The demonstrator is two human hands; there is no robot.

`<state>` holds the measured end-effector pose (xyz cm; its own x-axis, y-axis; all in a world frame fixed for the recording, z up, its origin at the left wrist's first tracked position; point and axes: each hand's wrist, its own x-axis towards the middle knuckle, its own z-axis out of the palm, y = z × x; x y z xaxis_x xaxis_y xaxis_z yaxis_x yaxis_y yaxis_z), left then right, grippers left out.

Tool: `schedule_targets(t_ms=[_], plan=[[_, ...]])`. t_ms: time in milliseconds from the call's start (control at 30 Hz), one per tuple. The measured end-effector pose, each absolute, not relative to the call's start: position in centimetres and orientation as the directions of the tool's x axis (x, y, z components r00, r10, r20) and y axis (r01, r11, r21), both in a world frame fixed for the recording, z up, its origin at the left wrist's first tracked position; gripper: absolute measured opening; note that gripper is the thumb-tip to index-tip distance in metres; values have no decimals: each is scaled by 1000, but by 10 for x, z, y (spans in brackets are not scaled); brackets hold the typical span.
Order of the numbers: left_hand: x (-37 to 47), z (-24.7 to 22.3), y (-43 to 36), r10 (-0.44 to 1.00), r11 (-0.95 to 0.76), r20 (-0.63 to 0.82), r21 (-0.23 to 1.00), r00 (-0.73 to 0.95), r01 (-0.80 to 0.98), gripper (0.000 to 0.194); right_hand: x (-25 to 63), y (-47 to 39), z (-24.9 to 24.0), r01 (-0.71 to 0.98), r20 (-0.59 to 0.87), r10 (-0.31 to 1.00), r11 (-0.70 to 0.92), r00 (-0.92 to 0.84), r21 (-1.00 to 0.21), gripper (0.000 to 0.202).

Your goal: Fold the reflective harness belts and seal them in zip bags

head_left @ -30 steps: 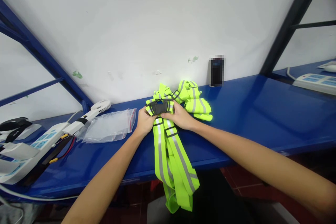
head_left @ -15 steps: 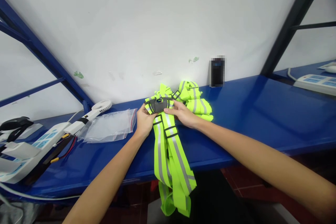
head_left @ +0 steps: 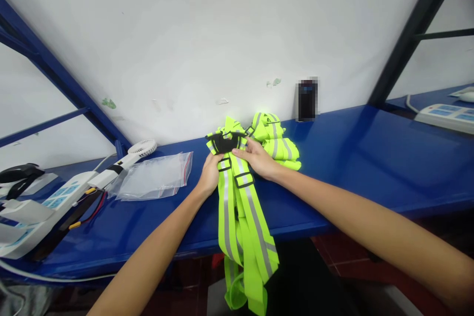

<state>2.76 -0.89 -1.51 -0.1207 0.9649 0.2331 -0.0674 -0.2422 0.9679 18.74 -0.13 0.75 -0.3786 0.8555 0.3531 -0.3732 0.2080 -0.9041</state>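
Observation:
A neon yellow reflective harness (head_left: 226, 207) with grey stripes and black buckles lies over the blue table's front edge, its straps hanging down. Its black panel (head_left: 225, 143) is at the top, between my hands. My left hand (head_left: 211, 174) grips the straps just below the panel's left side, its fingers partly hidden. On the right side, my right hand (head_left: 258, 158) pinches the harness with the thumb on top. Behind and to the right, more folded neon yellow straps (head_left: 276, 133) are piled against the wall.
Clear plastic bags (head_left: 155, 177) lie left of my left hand, beside a white handheld fan (head_left: 142, 148). Power strips (head_left: 55, 202) and cables occupy the far left. A dark pixelated object (head_left: 307, 101) leans on the wall at the back right of the blue table (head_left: 355, 158).
The panel has turned from its grey face to a black one. My left hand has slid down and slightly right, off the panel's left end, while my right hand stays nearly in place.

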Motion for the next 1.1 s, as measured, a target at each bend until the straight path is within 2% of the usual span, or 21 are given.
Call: schedule_targets(t_ms=[133,233,500,667,767,833,967,1033,1100], plan=[[30,-13,-11,985,-168,172,951,-6,-260,38,192,1,4,-125,551,777,541,-304,-832,32],[33,-5,-16,993,-96,112,939,29,-332,47,192,1,0,-57,633,715,648,-298,-759,34],[37,7,-19,970,-227,242,935,22,-274,65,192,1,-3,-24,665,660,703,-350,-711,39],[31,12,-20,986,11,49,935,159,-355,83,193,5,-6,-39,633,674,672,-381,-739,39],[27,15,-21,971,151,-60,905,232,-397,76,190,8,-9,-71,602,703,627,-378,-776,37],[26,17,-20,970,181,-89,886,227,-426,65,189,10,-9,-120,558,742,558,-371,-821,35],[26,17,-18,993,88,-40,877,111,-472,46,188,9,-1,-327,372,845,252,-384,-911,35],[24,16,-17,998,12,16,886,56,-463,39,189,6,5,-452,274,859,56,-433,-890,41],[21,14,-14,997,-60,78,898,24,-435,39,190,3,9,-518,214,861,-66,-462,-853,42]])
